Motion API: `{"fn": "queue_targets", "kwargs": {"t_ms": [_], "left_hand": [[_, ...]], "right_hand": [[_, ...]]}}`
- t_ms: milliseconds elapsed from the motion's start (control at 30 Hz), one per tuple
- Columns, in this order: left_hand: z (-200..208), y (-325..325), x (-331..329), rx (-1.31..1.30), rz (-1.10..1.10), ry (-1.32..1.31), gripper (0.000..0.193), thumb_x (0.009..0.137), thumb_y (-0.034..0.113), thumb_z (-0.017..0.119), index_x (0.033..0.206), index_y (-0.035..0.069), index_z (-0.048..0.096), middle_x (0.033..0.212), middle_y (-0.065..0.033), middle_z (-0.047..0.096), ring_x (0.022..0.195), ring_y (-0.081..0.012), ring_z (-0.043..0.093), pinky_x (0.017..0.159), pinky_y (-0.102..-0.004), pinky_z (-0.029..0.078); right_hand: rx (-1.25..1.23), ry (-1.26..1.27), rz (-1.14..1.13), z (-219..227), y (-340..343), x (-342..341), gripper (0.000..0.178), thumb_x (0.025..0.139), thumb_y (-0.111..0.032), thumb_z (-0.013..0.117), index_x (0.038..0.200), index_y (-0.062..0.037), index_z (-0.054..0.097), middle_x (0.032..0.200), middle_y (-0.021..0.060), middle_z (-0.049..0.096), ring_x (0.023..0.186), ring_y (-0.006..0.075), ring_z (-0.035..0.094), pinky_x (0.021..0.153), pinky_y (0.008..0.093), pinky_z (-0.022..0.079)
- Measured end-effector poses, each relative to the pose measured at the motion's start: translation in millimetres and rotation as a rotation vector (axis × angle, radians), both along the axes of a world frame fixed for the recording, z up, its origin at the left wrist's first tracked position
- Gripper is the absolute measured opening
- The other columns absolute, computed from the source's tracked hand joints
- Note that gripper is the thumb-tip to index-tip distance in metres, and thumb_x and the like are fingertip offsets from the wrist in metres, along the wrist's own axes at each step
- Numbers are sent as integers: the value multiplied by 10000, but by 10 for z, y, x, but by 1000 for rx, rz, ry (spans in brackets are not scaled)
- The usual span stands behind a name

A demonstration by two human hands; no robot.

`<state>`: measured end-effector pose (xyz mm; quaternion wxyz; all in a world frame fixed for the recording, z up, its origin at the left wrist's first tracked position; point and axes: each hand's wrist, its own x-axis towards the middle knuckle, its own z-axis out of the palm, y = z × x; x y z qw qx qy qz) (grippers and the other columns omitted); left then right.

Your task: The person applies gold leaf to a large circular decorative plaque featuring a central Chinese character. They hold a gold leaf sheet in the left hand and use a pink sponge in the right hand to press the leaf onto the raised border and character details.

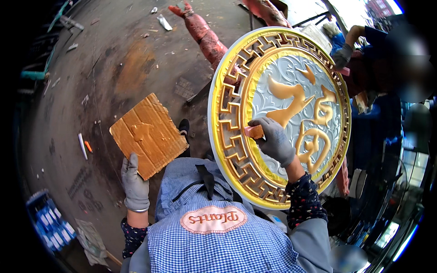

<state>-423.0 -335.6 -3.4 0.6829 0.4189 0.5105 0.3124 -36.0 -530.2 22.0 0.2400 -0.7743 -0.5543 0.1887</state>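
My gloved left hand [135, 184] grips the near corner of a square piece of cardboard [152, 141]. The cardboard is coated with gold-brown paint, with a thicker blob in its middle. In my gloved right hand [276, 143] is a small sponge [255, 132], pink with gold-brown paint on it. This hand is at the left inner part of a large round relief panel [217, 98], beside its yellow-masked inner ring. Gold fretwork runs around the panel, and raised gold characters stand on a pale grey scroll-patterned centre. Whether the sponge touches the panel I cannot tell.
A co-worker's gloved hand [342, 57] is at the panel's upper right edge, near a pink block. Red, paint-crusted supports [202, 36] show beyond and under the panel. On the stained floor lie a white stick [82, 145], an orange piece [88, 146] and scraps.
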Motion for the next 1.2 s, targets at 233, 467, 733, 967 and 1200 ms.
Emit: {"fn": "queue_targets", "kwargs": {"t_ms": [233, 467, 733, 967, 1200], "left_hand": [[-84, -756, -380, 87, 149, 10, 440, 1094, 294, 601, 1421, 1, 576, 1315, -122, 652, 1184, -233, 678, 923, -360, 612], [-217, -1060, -723, 216, 150, 163, 500, 1015, 122, 656, 1497, 47, 546, 1400, -180, 614, 1252, -335, 641, 1025, -418, 560], [-410, -1231, -1022, 598, -79, 507, 465, 1029, 18, 627, 1488, 3, 548, 1509, -166, 554, 1341, -296, 592, 1111, -405, 516], [-500, -1308, -1059, 592, -93, 476, 476, 1036, -11, 616, 1501, 77, 563, 1525, -167, 541, 1356, -301, 577, 1113, -412, 521], [-506, -1362, -1005, 427, 23, 300, 375, 1122, 187, 547, 1492, 128, 576, 1412, -192, 583, 1241, -302, 647, 1022, -377, 574]], "right_hand": [[-9, -29, 107, -37, 19, 32, 352, 788, -34, 765, 1127, -56, 671, 1037, 166, 690, 1000, 398, 673, 869, 459, 546], [-25, -69, 213, -118, 158, 31, 297, 815, -58, 774, 1099, -76, 688, 1004, 160, 700, 958, 405, 687, 841, 466, 548], [-129, -151, 299, -81, 54, -80, 286, 816, -94, 782, 1089, -103, 697, 1000, 140, 699, 943, 391, 685, 823, 472, 551], [-205, -196, 369, 1, -420, -286, 327, 793, -94, 747, 1112, -96, 675, 1010, 110, 682, 958, 361, 672, 824, 482, 549], [-355, -96, 421, 188, -818, -363, 371, 766, -77, 745, 1126, -126, 672, 1010, 101, 668, 983, 349, 678, 827, 461, 551]]}}
